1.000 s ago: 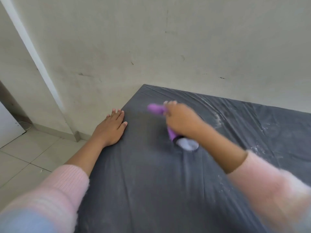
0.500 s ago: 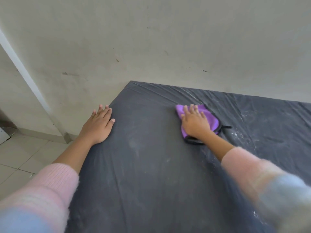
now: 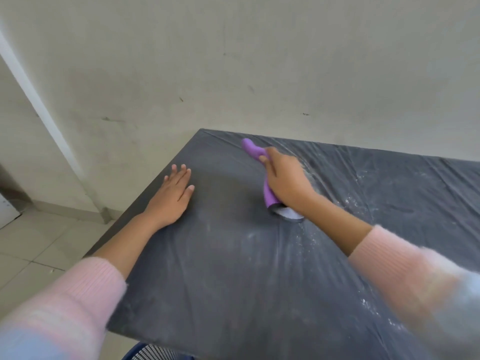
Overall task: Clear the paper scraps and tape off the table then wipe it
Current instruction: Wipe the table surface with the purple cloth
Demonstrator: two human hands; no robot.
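Observation:
A table [image 3: 233, 281] covered in dark grey plastic sheeting fills the lower right of the head view, smeared with white dust streaks. My right hand [image 3: 285, 180] presses a purple cloth [image 3: 255, 152] against the sheeting near the far left corner; the cloth sticks out beyond my fingers and below my wrist, where its pale underside shows. My left hand [image 3: 172, 194] lies flat on the table by its left edge, fingers straight and holding nothing. No paper scraps or tape show.
A stained off-white wall [image 3: 259, 61] runs right behind the table. Tiled floor [image 3: 39, 250] lies to the left. A blue slatted object [image 3: 153, 353] peeks out below the table's near edge. White powder [image 3: 363, 203] speckles the sheeting at right.
My right hand has swept the purple cloth left and farther away toward the corner, and the cloth now lies bunched long under it. My left hand stays flat at the table's left edge.

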